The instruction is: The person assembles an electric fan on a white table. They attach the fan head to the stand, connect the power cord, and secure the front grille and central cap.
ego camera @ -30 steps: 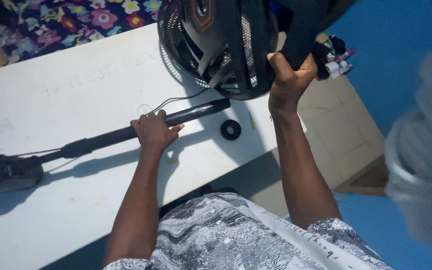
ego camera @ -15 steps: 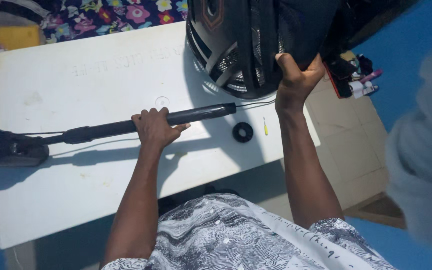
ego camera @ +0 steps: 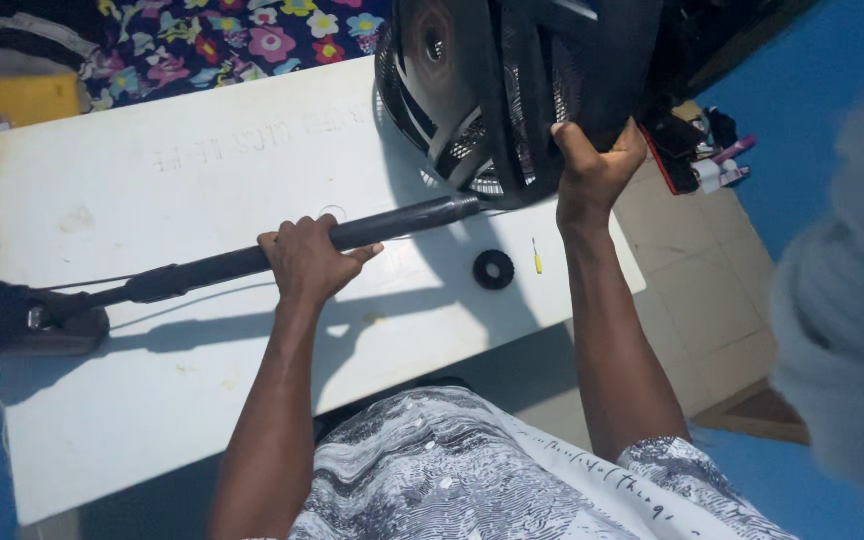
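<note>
Since the earlier frames the black round fan head with its wire grille (ego camera: pixel 512 90) has swung further over the white rectangular worktop (ego camera: pixel 152 180), and the black tubular fan pole (ego camera: pixel 252 260) now lies flatter across it, while both hands have kept their holds. On the pole, the left hand (ego camera: pixel 307 262) sits about midway along, fingers wrapped right round the tube and clamped on it. Gripping the lower rim of the fan head, the right hand (ego camera: pixel 592 170) has its fingers curled over the edge and shut on it, holding the head tilted up off the worktop. The pole's long axis runs from the dark rounded base (ego camera: pixel 12 318) at the left edge, up and rightward to where it meets the fan head, so the head lies to the right of the left hand and directly at the right one. A small black ring-shaped cap (ego camera: pixel 493 269) and a thin yellow-handled screwdriver (ego camera: pixel 537 257) lie loose on the worktop just below the head, between the two forearms. No container shows clearly; clutter beyond the far corner is too blurred to name.
</note>
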